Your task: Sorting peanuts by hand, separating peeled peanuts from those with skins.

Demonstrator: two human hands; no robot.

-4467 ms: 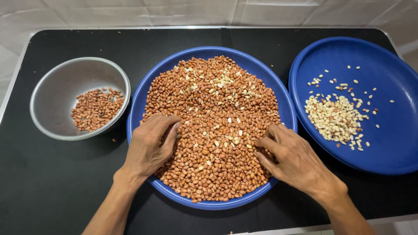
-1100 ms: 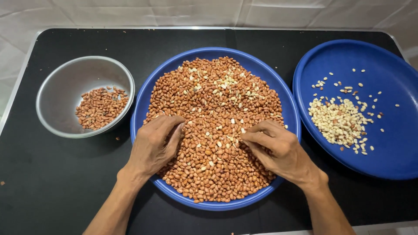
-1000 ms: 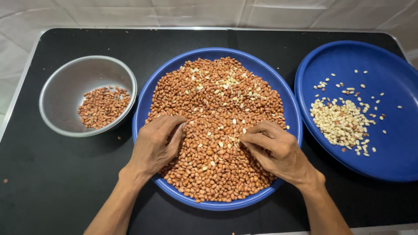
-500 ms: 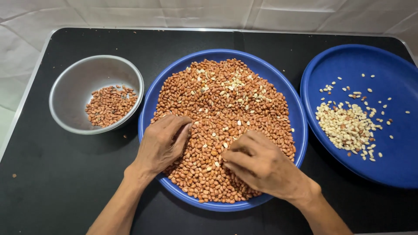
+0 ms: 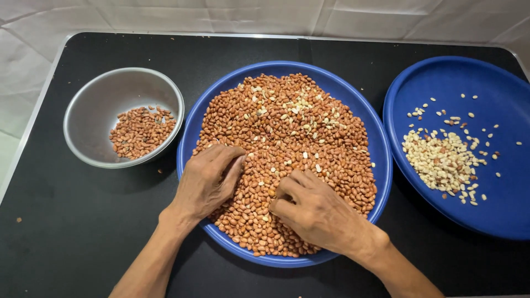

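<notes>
A big blue plate (image 5: 381, 165) in the middle holds a heap of red-skinned peanuts (image 5: 292, 143) mixed with some pale skinless ones. My left hand (image 5: 207, 179) lies palm down on the near left part of the heap, fingers curled together. My right hand (image 5: 314, 212) rests on the near middle of the heap, its fingertips pinched into the nuts; whether it holds any is hidden. Both forearms come in from the bottom edge.
A grey metal bowl (image 5: 94, 99) at the left holds a small pile of red-skinned peanuts (image 5: 141, 129). A second blue plate (image 5: 497, 99) at the right carries pale skinless peanuts (image 5: 441, 163). Everything stands on a black tabletop (image 5: 72, 232) bordered by white tiles.
My right hand has slid left across the heap toward its near middle and its fingers have curled in. The left hand has hardly moved. The view has shifted slightly.
</notes>
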